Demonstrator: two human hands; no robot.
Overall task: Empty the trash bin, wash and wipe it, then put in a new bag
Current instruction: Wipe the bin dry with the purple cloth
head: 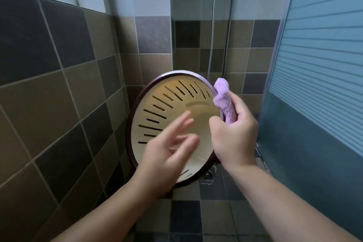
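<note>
The trash bin (157, 108) stands in the shower corner, its mouth facing me: cream inside with dark slits, dark brown rim. My right hand (233, 135) grips a rolled purple cloth (224, 102) against the bin's right rim. My left hand (167, 149) hovers in front of the bin's opening with fingers spread and blurred; it holds nothing. The bin's lower part is hidden behind my hands.
Brown and grey tiled walls close in on the left and behind. A shower hose (213, 31) hangs on the back wall. A frosted glass door (314, 84) stands on the right. A floor drain (208, 176) lies just below the bin.
</note>
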